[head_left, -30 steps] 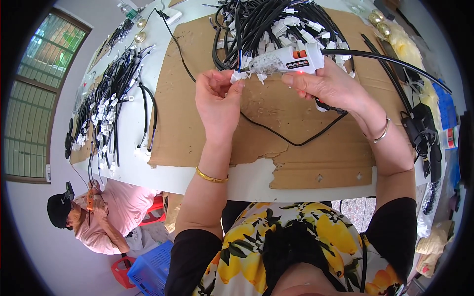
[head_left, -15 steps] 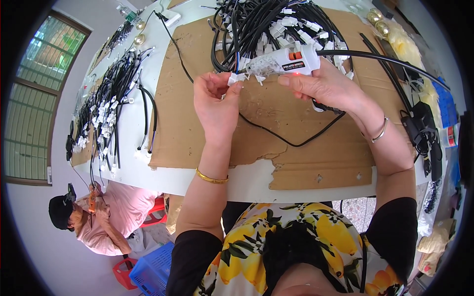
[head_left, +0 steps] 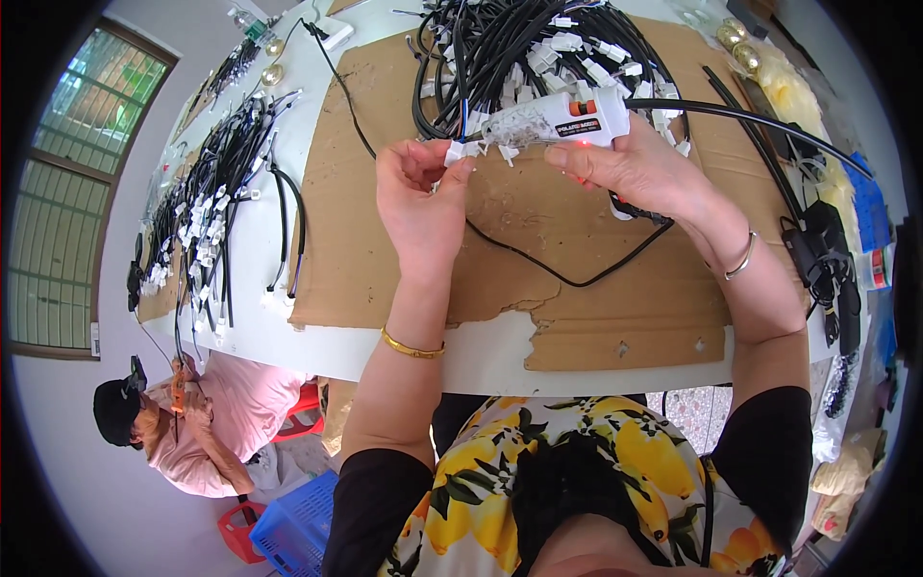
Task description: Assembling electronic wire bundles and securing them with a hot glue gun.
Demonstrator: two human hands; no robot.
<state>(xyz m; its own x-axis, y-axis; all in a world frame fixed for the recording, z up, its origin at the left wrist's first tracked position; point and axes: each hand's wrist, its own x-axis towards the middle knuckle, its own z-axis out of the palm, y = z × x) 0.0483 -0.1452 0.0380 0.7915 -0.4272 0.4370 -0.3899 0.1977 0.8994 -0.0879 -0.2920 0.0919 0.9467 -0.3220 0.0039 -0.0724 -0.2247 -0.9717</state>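
My right hand is wrapped round the grip of a white hot glue gun, with a red light glowing near my thumb. A long black glue stick juts from the gun's back end. Between the thumb and fingers of my left hand is a small white connector, on the end of a black cable. The gun's nozzle, crusted with whitish glue, points at the connector; whether they touch I cannot tell. Just beyond lies a big bundle of black cables with white connectors.
Brown cardboard covers the white table. More cables lie on the left, and a black power adapter on the right. At lower left a person in pink holds an orange tool. A blue crate stands below the table.
The glue gun has shifted very slightly right, in my right hand. My left hand and the connector have hardly moved.
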